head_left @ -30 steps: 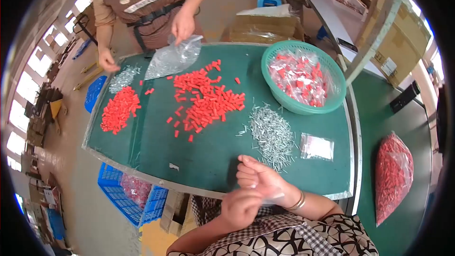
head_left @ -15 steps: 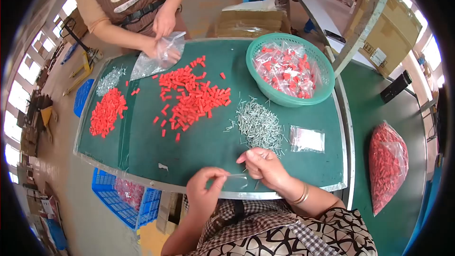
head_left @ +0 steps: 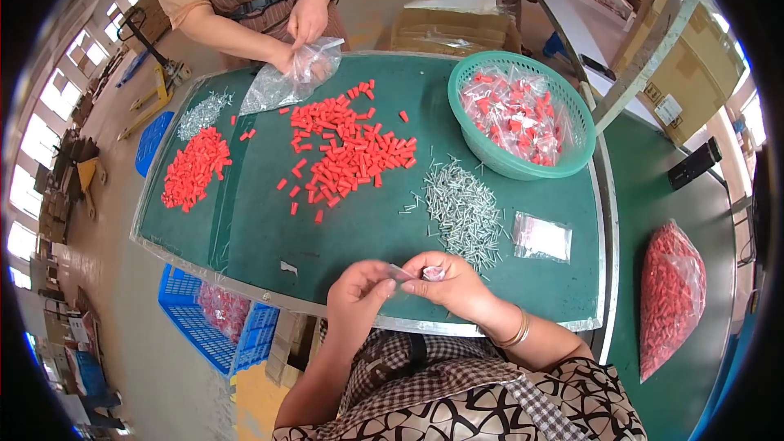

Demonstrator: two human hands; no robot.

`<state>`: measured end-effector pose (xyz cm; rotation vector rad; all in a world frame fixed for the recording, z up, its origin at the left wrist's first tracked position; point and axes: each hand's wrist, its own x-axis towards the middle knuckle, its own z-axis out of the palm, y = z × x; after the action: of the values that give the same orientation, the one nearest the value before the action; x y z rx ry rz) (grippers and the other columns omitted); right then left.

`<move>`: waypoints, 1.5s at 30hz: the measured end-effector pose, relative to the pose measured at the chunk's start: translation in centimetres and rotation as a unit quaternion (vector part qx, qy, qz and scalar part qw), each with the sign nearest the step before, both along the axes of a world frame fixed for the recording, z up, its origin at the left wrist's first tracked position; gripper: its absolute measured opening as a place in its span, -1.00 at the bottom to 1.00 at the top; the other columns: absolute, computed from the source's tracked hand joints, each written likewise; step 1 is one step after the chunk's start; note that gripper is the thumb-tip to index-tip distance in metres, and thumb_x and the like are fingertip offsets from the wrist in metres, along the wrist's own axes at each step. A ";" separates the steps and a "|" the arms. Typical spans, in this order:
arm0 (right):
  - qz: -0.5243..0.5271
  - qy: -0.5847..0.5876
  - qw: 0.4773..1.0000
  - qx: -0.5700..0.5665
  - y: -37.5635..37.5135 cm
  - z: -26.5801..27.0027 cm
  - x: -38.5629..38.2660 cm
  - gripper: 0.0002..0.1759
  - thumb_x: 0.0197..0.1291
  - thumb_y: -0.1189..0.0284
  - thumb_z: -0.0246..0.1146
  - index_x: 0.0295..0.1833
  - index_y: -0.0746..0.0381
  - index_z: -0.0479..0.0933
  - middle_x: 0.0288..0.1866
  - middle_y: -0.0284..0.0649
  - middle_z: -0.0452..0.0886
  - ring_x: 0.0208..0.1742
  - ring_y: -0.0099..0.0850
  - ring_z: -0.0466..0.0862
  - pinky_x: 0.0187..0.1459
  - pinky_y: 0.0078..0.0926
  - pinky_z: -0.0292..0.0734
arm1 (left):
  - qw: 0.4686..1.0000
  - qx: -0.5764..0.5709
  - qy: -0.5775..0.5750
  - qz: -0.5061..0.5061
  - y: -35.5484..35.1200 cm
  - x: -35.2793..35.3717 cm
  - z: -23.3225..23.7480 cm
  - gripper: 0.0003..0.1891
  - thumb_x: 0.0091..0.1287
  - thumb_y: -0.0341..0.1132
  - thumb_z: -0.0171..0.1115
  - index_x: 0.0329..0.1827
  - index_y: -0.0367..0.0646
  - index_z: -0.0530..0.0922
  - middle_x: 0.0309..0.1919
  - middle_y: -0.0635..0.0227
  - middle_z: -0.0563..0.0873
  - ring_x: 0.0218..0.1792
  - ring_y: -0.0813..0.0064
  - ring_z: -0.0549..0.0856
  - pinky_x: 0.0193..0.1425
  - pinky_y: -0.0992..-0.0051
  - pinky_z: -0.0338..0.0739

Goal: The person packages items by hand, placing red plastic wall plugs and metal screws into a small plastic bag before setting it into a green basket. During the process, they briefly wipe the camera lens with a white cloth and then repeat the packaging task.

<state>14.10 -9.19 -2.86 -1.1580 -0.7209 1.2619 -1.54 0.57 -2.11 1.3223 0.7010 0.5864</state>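
Small clear bag point(head_left: 398, 272): held between both hands, on the person's side of the screw pile point(head_left: 464, 216). Left hand point(head_left: 358, 287) pinches one end, fingertips narrow; right hand point(head_left: 457, 282) grips the other with thumb and finger — the whitish item point(head_left: 434, 273) in its curl cannot be identified. Risk, as judged: uneven pulling could tear the thin film; the right hand — close beside the screw pile — could scatter screws.
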 end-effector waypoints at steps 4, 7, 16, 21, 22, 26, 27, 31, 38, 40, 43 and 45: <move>0.023 0.104 0.994 -0.019 0.1 0.7 0.3 -0.71 0.26 0.51 0.33 0.09 0.26 0.57 -0.39 -0.52 0.50 -0.43 -0.78 0.38 -0.49 -0.77 0.26 | 0.998 0.049 0.034 -0.015 0.4 -0.3 -1.2 -0.90 0.30 -0.57 0.23 -0.15 -0.36 0.60 -0.32 0.41 0.64 -0.31 0.68 0.61 -0.21 0.64 0.50; 0.054 0.178 0.980 -0.068 0.0 0.2 0.9 -0.67 0.26 0.50 0.33 0.13 0.26 0.56 -0.44 -0.54 0.45 -0.56 -0.80 0.24 -0.62 -0.75 0.05 | 0.981 0.170 0.083 -0.052 0.5 0.0 0.9 -0.91 0.29 -0.58 0.22 -0.19 -0.32 0.62 -0.36 0.44 0.63 -0.34 0.69 0.59 -0.26 0.66 0.46; 0.069 0.114 0.989 -0.069 -0.1 -0.2 1.6 -0.92 0.25 0.52 0.32 -0.16 0.25 0.59 -0.44 -0.51 0.51 -0.53 -0.77 0.31 -0.56 -0.71 0.16 | 0.965 0.226 0.108 -0.081 1.2 -0.5 1.5 -0.88 0.16 -0.62 0.20 -0.27 -0.31 0.62 -0.39 0.38 0.62 -0.38 0.64 0.60 -0.33 0.63 0.43; 0.014 -0.080 0.997 -0.003 0.1 -0.8 0.3 -0.94 0.23 0.55 0.33 -0.22 0.24 0.58 -0.39 -0.48 0.59 -0.35 -0.74 0.46 -0.32 -0.71 0.41 | 0.965 0.229 0.092 -0.093 1.4 -0.3 1.5 -0.93 0.24 -0.59 0.21 -0.24 -0.33 0.61 -0.39 0.39 0.64 -0.34 0.63 0.63 -0.26 0.61 0.50; 0.000 -0.083 0.996 -0.004 0.1 -1.0 0.2 -0.94 0.23 0.56 0.33 -0.23 0.24 0.58 -0.39 -0.48 0.60 -0.35 -0.74 0.46 -0.32 -0.71 0.41 | 0.967 0.226 0.075 -0.089 1.4 -0.2 1.2 -0.94 0.27 -0.58 0.21 -0.24 -0.33 0.60 -0.39 0.40 0.64 -0.33 0.63 0.63 -0.24 0.61 0.51; -0.025 -0.077 0.997 0.005 0.1 -2.1 -0.1 -0.95 0.23 0.57 0.33 -0.22 0.24 0.58 -0.37 -0.45 0.62 -0.34 -0.74 0.48 -0.30 -0.72 0.43 | 0.989 0.134 0.036 -0.044 1.1 -0.5 -0.4 -0.95 0.30 -0.57 0.23 -0.22 -0.35 0.59 -0.34 0.41 0.67 -0.31 0.65 0.64 -0.17 0.62 0.53; -0.023 -0.070 0.997 0.010 0.2 -2.1 -0.2 -0.95 0.23 0.57 0.32 -0.21 0.25 0.59 -0.37 -0.44 0.62 -0.32 -0.74 0.49 -0.29 -0.72 0.44 | 0.994 0.095 0.038 -0.033 1.0 -0.6 -0.5 -0.95 0.30 -0.57 0.23 -0.21 -0.35 0.59 -0.33 0.40 0.68 -0.30 0.66 0.64 -0.17 0.62 0.53; -0.015 -0.045 0.999 -0.006 0.2 -1.2 -0.6 -0.92 0.25 0.50 0.34 -0.18 0.28 0.62 -0.35 -0.41 0.66 -0.31 -0.71 0.53 -0.26 -0.69 0.47 | 0.994 0.069 0.068 -0.044 0.7 -0.5 0.1 -0.94 0.30 -0.57 0.23 -0.19 -0.33 0.59 -0.29 0.40 0.70 -0.29 0.68 0.63 -0.15 0.64 0.53; -0.003 -0.135 0.991 -0.005 -0.3 -0.5 -0.4 -0.86 0.25 0.40 0.35 -0.22 0.27 0.65 -0.44 -0.38 0.64 -0.39 -0.66 0.54 -0.31 -0.61 0.49 | 0.991 0.102 0.064 -0.061 0.5 -0.2 -0.2 -0.92 0.32 -0.53 0.23 -0.16 -0.33 0.61 -0.31 0.40 0.69 -0.33 0.70 0.61 -0.22 0.66 0.50; -0.009 -0.188 0.982 -0.005 -0.3 -0.2 -0.4 -0.84 0.24 0.38 0.36 -0.27 0.26 0.63 -0.48 -0.35 0.61 -0.43 -0.63 0.51 -0.36 -0.58 0.47 | 0.988 0.119 0.071 -0.075 0.8 -0.3 -0.5 -0.91 0.34 -0.51 0.22 -0.16 -0.33 0.62 -0.34 0.41 0.69 -0.36 0.69 0.60 -0.25 0.66 0.49; -0.036 -0.243 0.969 0.019 -0.4 -0.1 -0.5 -0.77 0.23 0.35 0.37 -0.37 0.27 0.57 -0.56 -0.30 0.53 -0.50 -0.59 0.46 -0.45 -0.52 0.41 | 0.993 0.071 0.063 -0.071 0.4 -0.1 -0.5 -0.91 0.35 -0.48 0.22 -0.18 -0.33 0.62 -0.38 0.42 0.68 -0.41 0.68 0.59 -0.29 0.66 0.48; -0.058 -0.265 0.961 0.054 -0.3 -0.5 -0.8 -0.71 0.23 0.33 0.38 -0.42 0.28 0.52 -0.60 -0.28 0.47 -0.54 -0.56 0.42 -0.49 -0.48 0.38 | 0.995 0.051 0.044 -0.068 0.3 -0.1 -0.9 -0.92 0.35 -0.48 0.23 -0.19 -0.32 0.62 -0.39 0.42 0.67 -0.41 0.69 0.59 -0.29 0.66 0.49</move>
<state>13.33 -9.51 -3.39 -1.4421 -1.0832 0.8013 -1.61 0.83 -3.01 1.4865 0.6546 0.4616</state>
